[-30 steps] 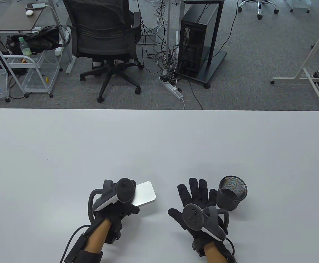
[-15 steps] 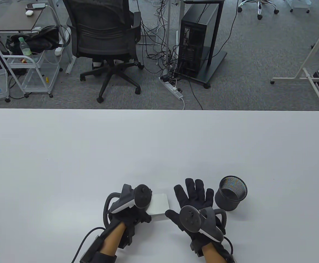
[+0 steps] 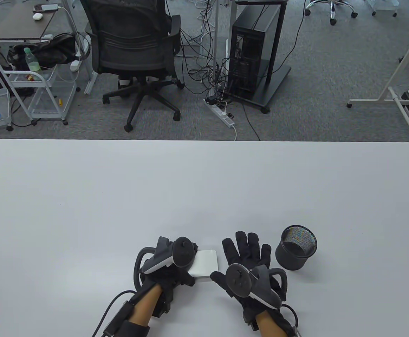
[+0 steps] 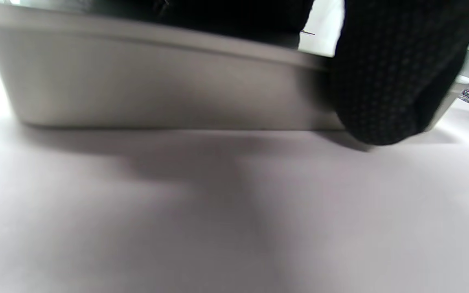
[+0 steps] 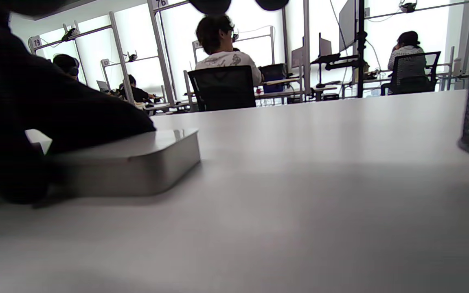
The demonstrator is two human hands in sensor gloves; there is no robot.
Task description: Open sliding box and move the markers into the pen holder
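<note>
The left hand (image 3: 171, 261) grips the closed, flat white rounded-corner sliding box (image 3: 206, 262) lying on the table's near edge; the right hand (image 3: 246, 258) rests spread flat just beside it, holding nothing. Best to pin the box firmly, then slide its lid. Farther right stands the black mesh cylindrical pen holder (image 3: 296, 252)

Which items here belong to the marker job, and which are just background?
Job:
- white box, lying on the table, held by the left hand
- black mesh pen holder
- right hand, fingers spread beside the box

Background:
- office chair
- computer tower
- power strip
</note>
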